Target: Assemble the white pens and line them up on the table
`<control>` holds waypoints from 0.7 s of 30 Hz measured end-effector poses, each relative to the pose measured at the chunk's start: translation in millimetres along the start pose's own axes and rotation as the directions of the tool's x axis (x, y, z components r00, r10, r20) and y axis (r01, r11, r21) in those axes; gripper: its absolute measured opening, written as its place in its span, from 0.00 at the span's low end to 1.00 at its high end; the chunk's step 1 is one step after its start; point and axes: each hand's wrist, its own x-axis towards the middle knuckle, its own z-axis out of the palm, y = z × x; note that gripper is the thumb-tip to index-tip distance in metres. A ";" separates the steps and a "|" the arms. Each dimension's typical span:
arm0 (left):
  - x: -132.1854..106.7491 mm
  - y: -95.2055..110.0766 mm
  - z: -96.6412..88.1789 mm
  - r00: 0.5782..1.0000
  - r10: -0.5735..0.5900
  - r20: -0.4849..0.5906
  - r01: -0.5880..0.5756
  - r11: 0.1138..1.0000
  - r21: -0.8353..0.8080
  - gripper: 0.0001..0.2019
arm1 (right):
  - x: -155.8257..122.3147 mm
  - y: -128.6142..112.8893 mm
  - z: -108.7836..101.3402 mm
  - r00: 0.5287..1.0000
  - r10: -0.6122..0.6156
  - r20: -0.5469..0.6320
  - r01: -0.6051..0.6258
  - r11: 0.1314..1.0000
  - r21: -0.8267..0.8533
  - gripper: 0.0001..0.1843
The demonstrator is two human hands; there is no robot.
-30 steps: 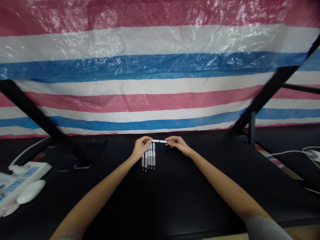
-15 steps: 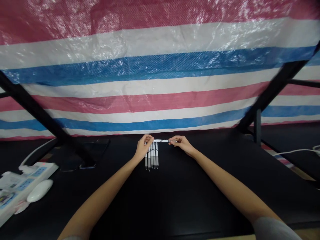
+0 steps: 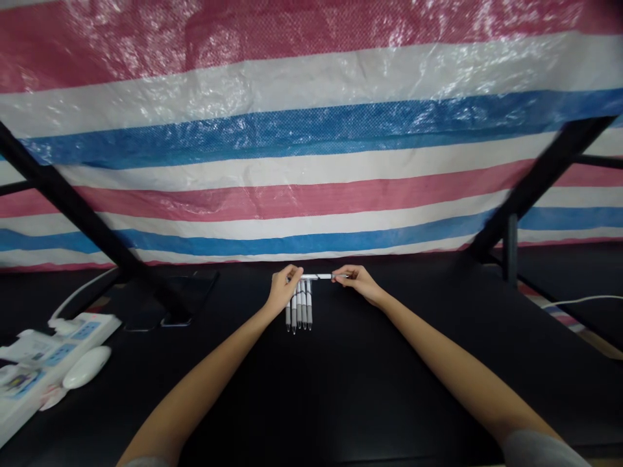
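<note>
A white pen [image 3: 317, 277] lies level between my two hands, just beyond a row of others. My left hand [image 3: 286, 285] pinches its left end, and my right hand [image 3: 357, 283] has fingertips closed on its grey right end. Below it, several white pens with grey grips [image 3: 302, 311] lie side by side on the black table, their tips toward me. My left hand covers the upper part of the leftmost ones.
At the left stand a white power strip [image 3: 58, 360] with plugs and a white computer mouse [image 3: 87, 367]. Black metal legs [image 3: 97, 227] rise on both sides. A striped plastic sheet [image 3: 311, 194] hangs behind the black tabletop [image 3: 341, 389].
The whole view has shifted slightly, so everything appears a little further right. Both hands keep the same hold on the pen.
</note>
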 end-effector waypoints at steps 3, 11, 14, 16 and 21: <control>-0.1 -2.3 1.4 0.998 0.050 -0.026 -0.052 0.996 -0.078 0.12 | 0.2 -1.1 0.1 1.000 0.011 -0.021 -0.011 1.000 0.017 0.15; 0.2 -1.7 0.2 0.990 0.142 0.023 -0.142 0.990 0.009 0.09 | -0.7 -2.7 1.2 1.000 0.018 -0.020 -0.018 0.999 0.027 0.15; 1.8 -3.7 0.6 0.996 0.091 0.014 -0.092 0.995 0.036 0.18 | -1.1 -2.3 1.2 1.000 0.013 -0.005 -0.013 1.000 0.010 0.15; 2.1 -4.8 1.0 0.998 0.063 -0.002 -0.063 0.998 0.025 0.16 | -1.3 -2.1 1.0 1.000 0.007 -0.007 -0.007 1.000 0.005 0.14; 0.2 -1.3 1.1 0.989 0.145 0.030 -0.144 0.989 -0.034 0.07 | -0.9 -1.8 0.6 1.000 0.000 -0.030 0.001 1.000 0.019 0.15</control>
